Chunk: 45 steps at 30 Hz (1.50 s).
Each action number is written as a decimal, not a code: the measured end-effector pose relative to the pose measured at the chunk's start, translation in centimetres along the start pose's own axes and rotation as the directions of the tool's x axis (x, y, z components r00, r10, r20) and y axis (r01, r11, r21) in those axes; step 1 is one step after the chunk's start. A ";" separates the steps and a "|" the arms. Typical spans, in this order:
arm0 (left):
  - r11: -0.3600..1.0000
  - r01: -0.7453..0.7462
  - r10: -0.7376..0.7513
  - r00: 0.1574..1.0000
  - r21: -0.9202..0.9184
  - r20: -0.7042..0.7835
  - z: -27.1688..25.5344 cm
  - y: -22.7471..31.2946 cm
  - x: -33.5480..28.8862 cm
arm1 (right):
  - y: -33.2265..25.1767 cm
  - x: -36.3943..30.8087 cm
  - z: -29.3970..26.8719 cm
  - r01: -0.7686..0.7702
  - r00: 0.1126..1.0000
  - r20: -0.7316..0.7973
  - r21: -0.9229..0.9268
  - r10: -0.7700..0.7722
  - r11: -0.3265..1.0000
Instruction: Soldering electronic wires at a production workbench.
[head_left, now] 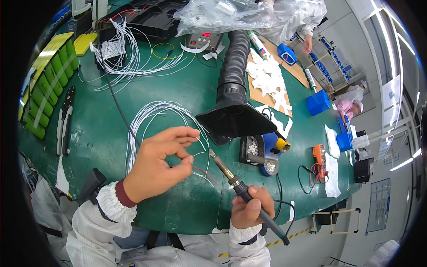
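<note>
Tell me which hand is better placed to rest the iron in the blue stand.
Probably the right hand: it holds the iron and is nearer the blue stand, while the left hand appears to hold a white wire.

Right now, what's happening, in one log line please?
left hand: at white wire | right hand: holding soldering iron | tip: near wire | wire loop: on green table

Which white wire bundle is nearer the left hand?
The looped coil partly hidden by the left hand; the other bundle lies back near the black case.
</note>
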<state>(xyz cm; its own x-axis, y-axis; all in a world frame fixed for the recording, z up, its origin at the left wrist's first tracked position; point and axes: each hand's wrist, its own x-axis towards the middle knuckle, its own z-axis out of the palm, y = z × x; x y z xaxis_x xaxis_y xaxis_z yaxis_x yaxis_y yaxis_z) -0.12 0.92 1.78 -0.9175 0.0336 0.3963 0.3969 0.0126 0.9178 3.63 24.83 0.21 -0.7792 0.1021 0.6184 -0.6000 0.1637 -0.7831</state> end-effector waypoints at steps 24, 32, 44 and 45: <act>1.000 0.006 -0.006 1.000 -0.008 -0.015 0.1 0.1 0.1 | 0.1 -0.1 0.2 -0.001 1.000 0.002 -0.034 0.001 0.999; 1.000 -0.007 0.007 1.000 -0.004 -0.013 0.1 0.0 0.1 | 0.0 -0.1 0.2 -0.006 1.000 -0.001 -0.044 0.006 0.999; 1.000 -0.012 0.012 1.000 0.007 -0.015 0.0 0.1 0.2 | 0.0 -0.1 0.2 -0.001 1.000 0.005 -0.054 0.001 0.999; 1.000 -0.023 0.024 0.999 0.009 -0.028 0.1 -0.1 0.2 | 0.1 -0.1 0.2 0.001 1.000 0.006 -0.055 0.000 0.998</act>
<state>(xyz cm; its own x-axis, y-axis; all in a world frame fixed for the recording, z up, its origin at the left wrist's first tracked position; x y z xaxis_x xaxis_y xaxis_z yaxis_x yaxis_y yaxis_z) -0.29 1.00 1.79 -0.9083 0.0056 0.4184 0.4184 0.0206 0.9080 3.67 24.61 0.06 -0.7802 0.0959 0.6181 -0.5896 0.2175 -0.7779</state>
